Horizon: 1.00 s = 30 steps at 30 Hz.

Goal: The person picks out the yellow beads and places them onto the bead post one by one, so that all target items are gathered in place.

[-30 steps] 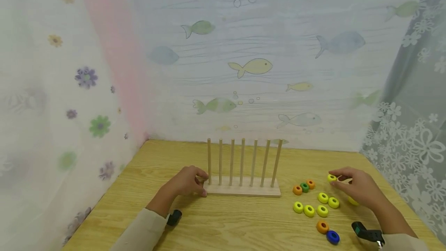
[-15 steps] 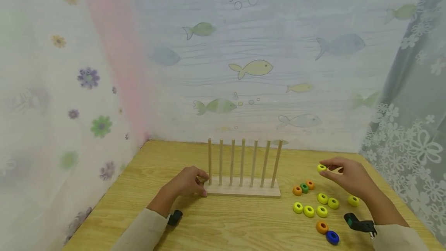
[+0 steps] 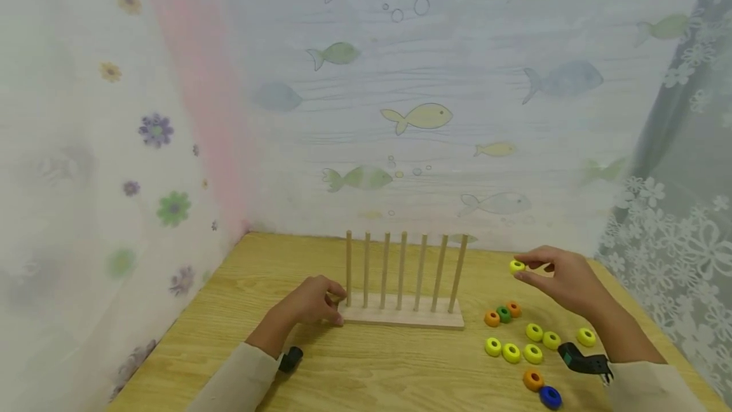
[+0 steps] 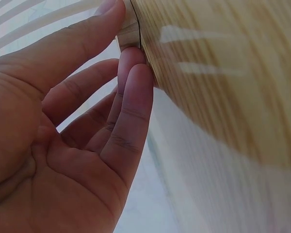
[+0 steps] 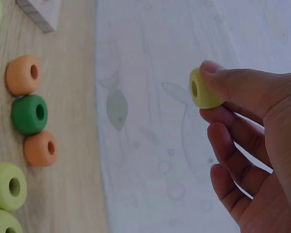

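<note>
My right hand (image 3: 566, 281) pinches a yellow ring-shaped bead (image 3: 516, 266) between thumb and fingers, raised over the table to the right of the peg rack. In the right wrist view the hole of this bead (image 5: 203, 90) faces left, and the other fingers curl loosely below. The wooden peg rack (image 3: 403, 318) has a flat base with several upright bare pegs. At its left end, my left hand (image 3: 311, 302) holds the base. The left wrist view has the thumb on top of the base end (image 4: 129, 34) and fingertips against its side.
Several yellow beads (image 3: 511, 353) lie on the wood-grain table (image 3: 366, 374) at right. Behind them sit a green bead (image 3: 503, 314) and two orange beads (image 3: 492, 318). Nearer are an orange bead (image 3: 534, 379) and a blue bead (image 3: 551, 397). A fish-printed curtain (image 3: 423, 145) borders the table's back.
My right hand has lifted the yellow bead and moved it up and leftward, uncovering another yellow bead on the table. The left hand keeps its hold on the rack.
</note>
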Each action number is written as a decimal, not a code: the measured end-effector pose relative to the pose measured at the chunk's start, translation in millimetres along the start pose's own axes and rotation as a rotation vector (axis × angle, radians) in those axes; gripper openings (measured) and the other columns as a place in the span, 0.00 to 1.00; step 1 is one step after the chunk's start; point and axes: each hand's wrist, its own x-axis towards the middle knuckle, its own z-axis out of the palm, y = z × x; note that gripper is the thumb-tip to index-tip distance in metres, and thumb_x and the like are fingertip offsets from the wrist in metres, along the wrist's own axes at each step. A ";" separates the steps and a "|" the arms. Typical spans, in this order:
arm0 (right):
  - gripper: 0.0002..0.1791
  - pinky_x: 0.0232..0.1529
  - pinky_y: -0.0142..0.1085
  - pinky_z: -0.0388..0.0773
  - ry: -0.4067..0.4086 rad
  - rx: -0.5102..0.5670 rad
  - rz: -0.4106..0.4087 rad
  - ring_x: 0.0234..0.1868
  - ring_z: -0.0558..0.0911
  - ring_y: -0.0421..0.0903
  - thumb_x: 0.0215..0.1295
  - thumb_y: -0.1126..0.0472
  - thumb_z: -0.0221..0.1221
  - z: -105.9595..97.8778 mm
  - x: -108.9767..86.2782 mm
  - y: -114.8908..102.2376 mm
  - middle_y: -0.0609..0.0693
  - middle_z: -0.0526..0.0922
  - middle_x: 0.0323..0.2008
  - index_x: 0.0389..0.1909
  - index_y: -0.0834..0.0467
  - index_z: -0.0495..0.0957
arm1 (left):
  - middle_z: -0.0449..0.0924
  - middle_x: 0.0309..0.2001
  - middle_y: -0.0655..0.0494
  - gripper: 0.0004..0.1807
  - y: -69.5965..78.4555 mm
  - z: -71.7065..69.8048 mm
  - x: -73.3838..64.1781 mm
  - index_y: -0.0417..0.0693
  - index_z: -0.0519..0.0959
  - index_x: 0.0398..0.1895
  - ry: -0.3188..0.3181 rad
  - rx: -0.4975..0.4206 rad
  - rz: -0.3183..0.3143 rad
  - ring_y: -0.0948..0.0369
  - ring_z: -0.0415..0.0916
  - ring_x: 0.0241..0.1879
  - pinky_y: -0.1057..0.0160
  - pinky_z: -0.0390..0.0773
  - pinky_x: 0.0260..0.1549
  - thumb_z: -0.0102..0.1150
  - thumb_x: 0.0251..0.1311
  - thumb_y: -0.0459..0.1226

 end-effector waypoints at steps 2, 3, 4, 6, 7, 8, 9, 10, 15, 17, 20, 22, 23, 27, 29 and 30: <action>0.15 0.39 0.37 0.82 0.025 -0.009 -0.027 0.41 0.85 0.46 0.66 0.53 0.71 -0.7 2.5 -4.1 0.46 0.89 0.46 0.52 0.52 0.89 | 0.83 0.60 0.45 0.32 0.0 0.0 0.8 0.43 0.82 0.62 -0.003 0.000 -0.002 0.56 0.84 0.47 0.57 0.86 0.38 0.81 0.51 0.35; 0.15 0.38 0.36 0.82 0.035 -0.011 -0.038 0.41 0.84 0.46 0.66 0.53 0.71 -0.9 4.1 -6.1 0.46 0.89 0.46 0.51 0.52 0.89 | 0.84 0.59 0.46 0.32 0.1 0.3 1.1 0.43 0.83 0.62 -0.003 0.002 -0.003 0.57 0.84 0.47 0.57 0.86 0.38 0.81 0.51 0.35; 0.15 0.38 0.36 0.82 0.044 -0.014 -0.049 0.41 0.84 0.46 0.66 0.54 0.71 -1.1 5.7 -8.1 0.46 0.89 0.45 0.51 0.52 0.89 | 0.84 0.59 0.46 0.32 0.1 0.4 1.2 0.43 0.83 0.62 -0.003 0.004 -0.003 0.56 0.84 0.47 0.57 0.86 0.38 0.81 0.51 0.35; 0.14 0.37 0.35 0.82 0.054 -0.014 -0.064 0.40 0.84 0.47 0.66 0.54 0.71 -1.4 9.1 -11.8 0.45 0.89 0.45 0.51 0.52 0.89 | 0.84 0.59 0.46 0.32 0.1 0.6 1.1 0.43 0.83 0.62 -0.002 0.008 -0.006 0.56 0.84 0.47 0.57 0.86 0.38 0.81 0.51 0.35; 0.14 0.37 0.35 0.82 0.059 -0.015 -0.071 0.40 0.84 0.46 0.66 0.54 0.71 -1.4 10.9 -13.5 0.44 0.88 0.45 0.51 0.51 0.89 | 0.84 0.59 0.46 0.32 0.1 0.7 0.9 0.43 0.83 0.62 -0.002 0.009 -0.006 0.56 0.84 0.47 0.57 0.86 0.38 0.81 0.51 0.35; 0.14 0.38 0.36 0.82 0.063 -0.017 -0.077 0.40 0.84 0.46 0.66 0.54 0.71 -1.3 12.7 -14.9 0.44 0.88 0.44 0.51 0.51 0.89 | 0.83 0.59 0.46 0.32 0.2 0.8 0.8 0.43 0.83 0.62 -0.001 0.011 -0.005 0.56 0.84 0.47 0.57 0.86 0.38 0.81 0.51 0.34; 0.14 0.38 0.35 0.82 0.066 -0.020 -0.082 0.40 0.84 0.45 0.66 0.54 0.71 -1.2 14.5 -16.3 0.43 0.88 0.44 0.51 0.51 0.89 | 0.83 0.59 0.45 0.32 0.4 0.8 0.5 0.43 0.83 0.62 -0.001 0.010 -0.006 0.56 0.84 0.47 0.57 0.86 0.38 0.81 0.51 0.34; 0.14 0.38 0.36 0.82 0.070 -0.023 -0.087 0.40 0.84 0.44 0.66 0.54 0.71 -1.2 16.2 -17.6 0.43 0.88 0.44 0.51 0.50 0.89 | 0.83 0.60 0.45 0.32 0.5 0.6 0.2 0.43 0.83 0.62 0.000 0.009 -0.007 0.56 0.84 0.47 0.57 0.86 0.38 0.81 0.51 0.34; 0.13 0.39 0.38 0.83 0.085 -0.010 -0.113 0.40 0.84 0.42 0.66 0.55 0.72 -2.6 23.0 -24.5 0.43 0.88 0.45 0.50 0.50 0.89 | 0.83 0.60 0.45 0.32 1.1 0.7 -0.6 0.43 0.83 0.62 0.004 0.008 -0.010 0.57 0.84 0.47 0.57 0.86 0.38 0.81 0.51 0.34; 0.13 0.39 0.37 0.83 0.097 0.002 -0.120 0.41 0.84 0.43 0.65 0.55 0.72 -4.3 24.4 -27.4 0.44 0.88 0.45 0.50 0.50 0.89 | 0.82 0.61 0.45 0.32 1.4 1.1 0.0 0.43 0.83 0.62 0.004 0.014 -0.008 0.57 0.84 0.47 0.57 0.86 0.39 0.81 0.51 0.35; 0.14 0.40 0.38 0.83 0.112 0.007 -0.128 0.41 0.84 0.45 0.65 0.56 0.72 -6.8 27.1 -32.3 0.44 0.88 0.45 0.51 0.51 0.89 | 0.83 0.60 0.45 0.32 1.0 1.2 0.2 0.43 0.83 0.62 0.003 0.020 -0.006 0.57 0.84 0.47 0.57 0.86 0.39 0.81 0.51 0.35; 0.14 0.40 0.40 0.84 0.118 0.006 -0.128 0.41 0.84 0.45 0.64 0.56 0.72 -7.7 29.3 -34.9 0.44 0.88 0.45 0.51 0.50 0.89 | 0.83 0.60 0.45 0.32 0.6 1.3 0.2 0.43 0.83 0.62 0.002 0.021 -0.004 0.57 0.84 0.47 0.57 0.86 0.39 0.81 0.51 0.35; 0.14 0.40 0.42 0.84 0.117 0.004 -0.131 0.42 0.84 0.46 0.64 0.56 0.72 -8.2 30.5 -36.0 0.44 0.88 0.46 0.51 0.50 0.89 | 0.83 0.60 0.45 0.32 0.5 1.3 0.2 0.43 0.83 0.62 0.002 0.019 -0.003 0.57 0.84 0.47 0.57 0.86 0.39 0.81 0.51 0.35; 0.15 0.41 0.43 0.84 0.119 -0.002 -0.149 0.42 0.84 0.46 0.64 0.55 0.72 -8.9 35.9 -39.5 0.44 0.88 0.47 0.52 0.49 0.89 | 0.83 0.60 0.46 0.32 -0.1 1.2 0.3 0.43 0.83 0.63 0.003 0.014 -0.002 0.57 0.84 0.47 0.57 0.86 0.39 0.81 0.51 0.35; 0.15 0.40 0.42 0.84 0.123 -0.003 -0.162 0.42 0.85 0.45 0.64 0.55 0.72 -9.1 38.9 -41.6 0.45 0.88 0.47 0.52 0.49 0.89 | 0.83 0.60 0.46 0.32 -0.3 1.1 0.4 0.43 0.83 0.62 0.003 0.011 -0.002 0.57 0.84 0.47 0.57 0.86 0.39 0.81 0.51 0.35; 0.15 0.40 0.41 0.84 0.127 -0.003 -0.166 0.42 0.84 0.44 0.64 0.56 0.72 -9.1 40.4 -42.8 0.44 0.88 0.47 0.52 0.49 0.89 | 0.83 0.60 0.46 0.32 -0.5 1.1 0.5 0.43 0.83 0.62 0.002 0.009 -0.002 0.57 0.84 0.47 0.57 0.86 0.38 0.81 0.51 0.35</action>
